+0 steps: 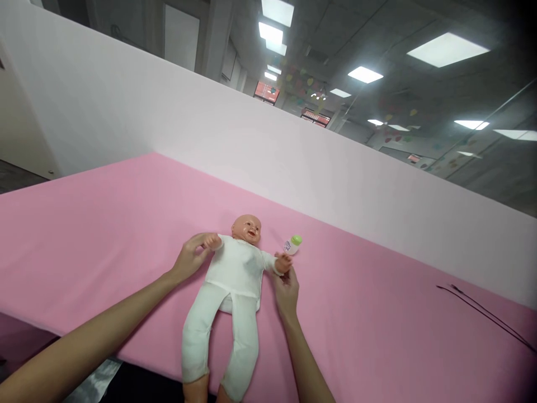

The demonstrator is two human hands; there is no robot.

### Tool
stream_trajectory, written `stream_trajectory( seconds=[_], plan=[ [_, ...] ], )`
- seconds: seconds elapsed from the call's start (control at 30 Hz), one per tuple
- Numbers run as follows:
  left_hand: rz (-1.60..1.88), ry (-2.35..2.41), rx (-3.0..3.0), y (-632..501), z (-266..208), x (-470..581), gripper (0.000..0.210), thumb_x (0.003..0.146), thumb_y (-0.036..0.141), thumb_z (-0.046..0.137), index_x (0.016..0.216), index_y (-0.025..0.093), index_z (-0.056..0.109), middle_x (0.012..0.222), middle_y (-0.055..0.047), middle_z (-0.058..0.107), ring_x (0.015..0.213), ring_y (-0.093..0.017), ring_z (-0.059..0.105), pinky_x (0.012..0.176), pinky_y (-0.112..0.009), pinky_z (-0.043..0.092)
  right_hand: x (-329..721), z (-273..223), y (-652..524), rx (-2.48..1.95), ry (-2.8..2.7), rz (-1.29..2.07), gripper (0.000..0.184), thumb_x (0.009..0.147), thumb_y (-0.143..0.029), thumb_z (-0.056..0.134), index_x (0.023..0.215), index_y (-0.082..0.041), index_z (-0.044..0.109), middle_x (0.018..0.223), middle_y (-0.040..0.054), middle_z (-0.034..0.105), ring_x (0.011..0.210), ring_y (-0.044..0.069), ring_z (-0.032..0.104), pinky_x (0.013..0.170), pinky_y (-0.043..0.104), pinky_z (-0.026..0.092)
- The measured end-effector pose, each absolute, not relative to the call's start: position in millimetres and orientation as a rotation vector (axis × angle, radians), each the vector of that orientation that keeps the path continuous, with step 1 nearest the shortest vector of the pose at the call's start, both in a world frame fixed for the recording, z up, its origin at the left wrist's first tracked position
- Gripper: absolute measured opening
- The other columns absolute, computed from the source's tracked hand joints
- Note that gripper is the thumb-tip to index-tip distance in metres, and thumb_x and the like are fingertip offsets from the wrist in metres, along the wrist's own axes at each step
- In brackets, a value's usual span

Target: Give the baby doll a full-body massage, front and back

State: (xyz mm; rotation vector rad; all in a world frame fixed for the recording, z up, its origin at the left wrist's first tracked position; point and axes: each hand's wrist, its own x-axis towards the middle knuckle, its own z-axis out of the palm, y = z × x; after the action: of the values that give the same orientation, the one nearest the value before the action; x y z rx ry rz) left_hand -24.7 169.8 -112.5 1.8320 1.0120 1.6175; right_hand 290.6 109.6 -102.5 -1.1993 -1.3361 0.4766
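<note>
A baby doll (235,267) in a white long-sleeved top and white trousers lies on its back on the pink-covered table (361,313), head toward the far wall. My left hand (191,258) grips the doll's arm on the left near its wrist; some of my fingers are hidden behind it. On the other side, my right hand (287,288) is closed around the doll's other wrist from below, with fingertips partly out of sight. Both doll arms are held out to the sides. Just beyond my right hand lies a small clear bottle (290,247) with a green cap.
A thin black cable (482,309) lies on the table at the right. Behind the table runs a low white partition (260,145). The table's front edge is near my body at lower left.
</note>
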Motion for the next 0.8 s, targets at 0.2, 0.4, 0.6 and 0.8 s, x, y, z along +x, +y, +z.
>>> stream_trajectory(
  seconds=[0.2, 0.4, 0.6, 0.8],
  plan=[
    [1.493, 0.704, 2.383, 163, -115, -23, 0.038, 0.103, 0.015, 0.049, 0.123, 0.034, 0.075, 0.124, -0.007, 0.072, 0.112, -0.022, 0.063, 0.084, -0.036, 0.054, 280, -109, 101, -1.11, -2.018, 0.19, 0.044, 0.096, -0.014, 0.047, 0.128, -0.03, 0.073, 0.141, 0.0044, 0.067, 0.114, 0.024, 0.068, 0.1, 0.044, 0.054],
    [1.57, 1.016, 1.725, 171, -114, -25, 0.028, 0.096, 0.039, 0.064, 0.118, 0.023, 0.072, 0.116, -0.01, 0.074, 0.106, -0.027, 0.067, 0.088, -0.04, 0.055, 283, -111, 111, -1.227, -1.355, 0.54, 0.039, 0.088, -0.031, 0.067, 0.126, -0.023, 0.07, 0.125, 0.0086, 0.074, 0.113, 0.026, 0.069, 0.093, 0.04, 0.057],
    [1.606, 1.166, 0.979, 183, -111, -36, 0.05, 0.076, 0.059, 0.079, 0.096, 0.014, 0.069, 0.089, -0.009, 0.072, 0.08, -0.024, 0.067, 0.071, -0.035, 0.055, 303, -109, 119, -1.3, -0.712, 0.784, 0.043, 0.075, -0.053, 0.082, 0.097, -0.02, 0.067, 0.068, -0.0014, 0.065, 0.055, 0.015, 0.056, 0.051, 0.027, 0.048],
    [1.563, 1.081, 1.559, 169, -103, -29, 0.033, 0.089, 0.046, 0.069, 0.109, 0.021, 0.078, 0.114, -0.011, 0.076, 0.106, -0.03, 0.068, 0.086, -0.04, 0.056, 288, -99, 106, -1.194, -1.358, 0.537, 0.04, 0.087, -0.032, 0.068, 0.126, -0.023, 0.07, 0.128, 0.0087, 0.073, 0.12, 0.028, 0.067, 0.102, 0.043, 0.055]
  ],
)
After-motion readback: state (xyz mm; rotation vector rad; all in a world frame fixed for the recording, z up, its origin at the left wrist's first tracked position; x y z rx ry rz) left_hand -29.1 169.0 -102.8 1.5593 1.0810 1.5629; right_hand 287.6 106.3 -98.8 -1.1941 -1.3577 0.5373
